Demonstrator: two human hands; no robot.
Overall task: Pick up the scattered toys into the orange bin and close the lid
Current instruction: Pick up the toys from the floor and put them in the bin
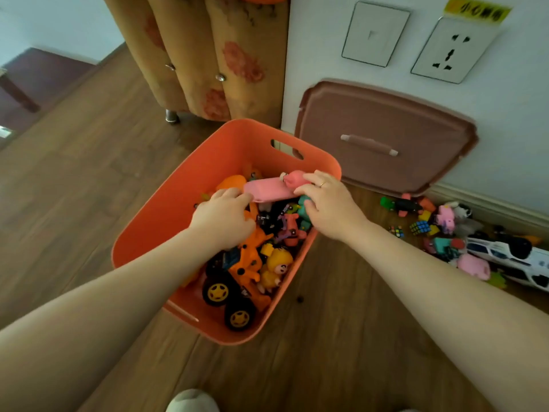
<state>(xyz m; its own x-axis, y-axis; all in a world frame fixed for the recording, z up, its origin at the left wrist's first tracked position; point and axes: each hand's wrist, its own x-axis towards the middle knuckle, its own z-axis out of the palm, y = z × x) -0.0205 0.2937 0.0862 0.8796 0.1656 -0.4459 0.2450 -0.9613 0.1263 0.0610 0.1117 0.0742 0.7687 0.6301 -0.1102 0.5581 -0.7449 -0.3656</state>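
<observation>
Your left hand and right hand grip a pink toy over the part-filled orange bin, while scattered toys wait at three o'clock and the lid leans at one o'clock.

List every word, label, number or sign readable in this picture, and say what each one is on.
Yellow sticker on the wall above the power socket: dark characters, too blurred to read.
Blank wall plate: one small mark at its middle, not legible as text.
White toy vehicle on the floor: dark patches only, no lettering that can be made out.
Orange bin, lid, toys inside: no text visible.
</observation>
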